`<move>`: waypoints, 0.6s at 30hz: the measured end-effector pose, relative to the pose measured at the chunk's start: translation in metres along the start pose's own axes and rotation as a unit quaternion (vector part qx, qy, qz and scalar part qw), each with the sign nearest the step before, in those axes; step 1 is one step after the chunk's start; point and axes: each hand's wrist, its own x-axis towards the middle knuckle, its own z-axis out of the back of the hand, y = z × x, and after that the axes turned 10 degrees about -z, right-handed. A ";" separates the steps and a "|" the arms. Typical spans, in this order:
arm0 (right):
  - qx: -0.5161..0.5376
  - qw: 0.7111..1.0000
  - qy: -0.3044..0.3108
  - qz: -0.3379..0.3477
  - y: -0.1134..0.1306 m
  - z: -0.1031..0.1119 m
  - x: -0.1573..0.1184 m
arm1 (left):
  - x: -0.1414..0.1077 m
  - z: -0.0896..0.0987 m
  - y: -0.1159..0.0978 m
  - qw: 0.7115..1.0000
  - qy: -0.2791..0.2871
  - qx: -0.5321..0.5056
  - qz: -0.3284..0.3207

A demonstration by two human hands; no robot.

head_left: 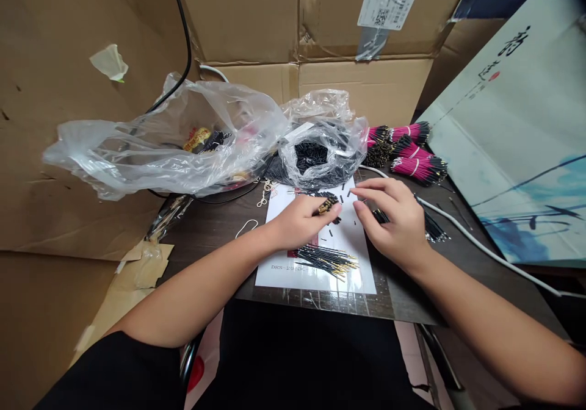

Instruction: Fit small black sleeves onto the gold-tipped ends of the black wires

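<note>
My left hand [304,218] is closed around a bundle of thin black wires with gold tips [327,205], above a white printed sheet [274,279]. To its right, my right hand [396,221] is held with thumb and forefinger slightly apart, and I see nothing clearly between them. Small black tube pieces [330,233] lie scattered on the sheet around the left fingertips. Nearer to me, a loose fan of black wires with gold ends [325,260] rests on the sheet. More black wires [437,228] lie partly hidden behind my right hand.
An open clear bag of small black tubes [311,157] stands behind the sheet. Bundles of pink-and-black wires [414,157] sit at the back right. A large plastic bag [174,147] spreads at the left. A white cable [485,245] crosses the right side; cardboard [238,19] walls the back.
</note>
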 end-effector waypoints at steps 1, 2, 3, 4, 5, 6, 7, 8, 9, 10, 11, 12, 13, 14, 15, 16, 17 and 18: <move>-0.025 0.999 0.025 -0.009 -0.005 -0.003 0.001 | 0.001 0.003 0.003 0.998 -0.030 0.041 -0.025; -0.046 0.997 0.057 -0.014 -0.008 -0.006 0.002 | 0.002 0.007 0.007 0.994 -0.048 0.079 -0.058; -0.065 0.994 0.092 -0.016 -0.011 -0.009 0.002 | 0.002 0.010 0.011 0.988 -0.068 0.110 -0.081; -0.080 0.989 0.120 -0.020 -0.013 -0.011 0.002 | 0.003 0.012 0.014 0.984 -0.078 0.132 -0.089; -0.092 0.985 0.144 -0.023 -0.014 -0.013 0.001 | 0.003 0.014 0.017 0.981 -0.077 0.152 -0.092; -0.102 0.981 0.162 -0.026 -0.013 -0.015 0.000 | 0.003 0.016 0.019 0.978 -0.069 0.172 -0.090; -0.109 0.978 0.172 -0.031 -0.012 -0.016 -0.001 | 0.003 0.016 0.021 0.976 -0.058 0.188 -0.088; -0.115 0.976 0.180 -0.034 -0.011 -0.017 -0.002 | 0.003 0.017 0.021 0.975 -0.045 0.201 -0.087; -0.118 0.975 0.185 -0.037 -0.009 -0.017 -0.002 | 0.002 0.016 0.021 0.973 -0.031 0.212 -0.087; -0.118 0.974 0.189 -0.039 -0.008 -0.018 -0.003 | 0.002 0.016 0.021 0.971 -0.020 0.219 -0.090; -0.118 0.974 0.191 -0.040 -0.007 -0.018 -0.004 | 0.001 0.015 0.021 0.970 -0.010 0.226 -0.094; -0.117 0.974 0.192 -0.039 -0.006 -0.019 -0.004 | 0.001 0.014 0.020 0.967 -0.002 0.234 -0.099; -0.117 0.974 0.192 -0.037 -0.006 -0.020 -0.004 | 0.001 0.013 0.019 0.964 0.004 0.245 -0.106; -0.118 0.974 0.192 -0.034 -0.005 -0.021 -0.004 | 0.000 0.013 0.018 0.960 0.008 0.257 -0.112; -0.121 0.974 0.191 -0.029 -0.006 -0.021 -0.004 | 0.000 0.012 0.017 0.956 0.011 0.268 -0.117; -0.127 0.973 0.190 -0.024 -0.006 -0.022 -0.005 | -0.001 0.012 0.016 0.953 0.013 0.277 -0.120; -0.135 0.973 0.189 -0.018 -0.006 -0.023 -0.005 | -0.001 0.012 0.015 0.952 0.016 0.282 -0.120; -0.145 0.971 0.188 -0.012 -0.007 -0.024 -0.005 | -0.001 0.012 0.014 0.951 0.021 0.284 -0.118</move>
